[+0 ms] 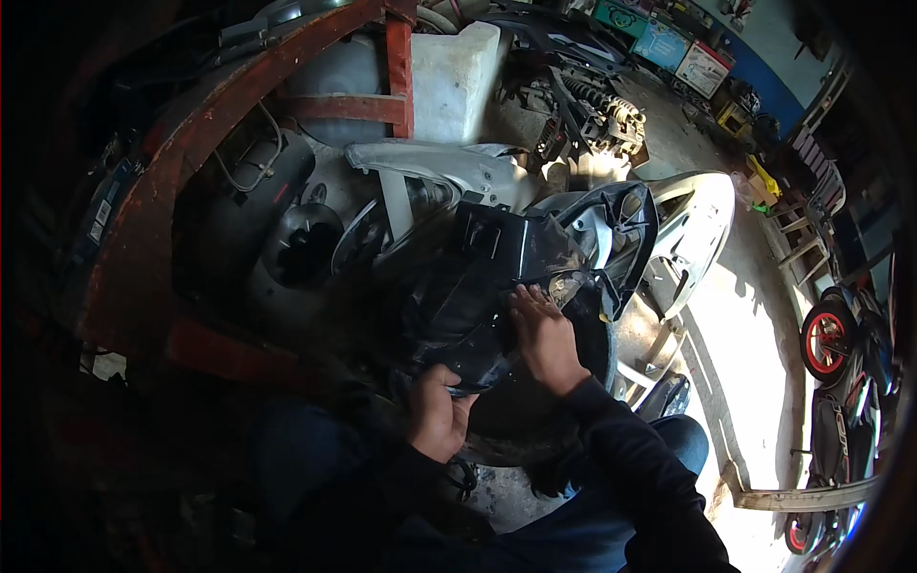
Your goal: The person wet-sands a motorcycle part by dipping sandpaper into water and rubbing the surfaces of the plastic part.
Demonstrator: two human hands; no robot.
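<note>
A large black plastic motorcycle part (468,315), scuffed and dusty, lies in front of me over a dark round tub (599,353). My left hand (439,415) grips its near edge, thumb on top and the fingers partly hidden underneath. Flat on the part's right side rests my right hand (546,339), fingers stretched out and pressed to the surface. Just beyond that hand is a brownish, dirty patch on the plastic. A black-edged fairing piece (630,239) sits to the right, against a white fairing panel (702,224).
A red metal frame (215,119) curves along the left, with a dark cylindrical tank (263,177) behind it. Beyond the part are a silver-grey panel (430,158), a pale block (458,81) and a shock absorber (597,100). A motorcycle with a red-rimmed wheel (826,344) stands at far right.
</note>
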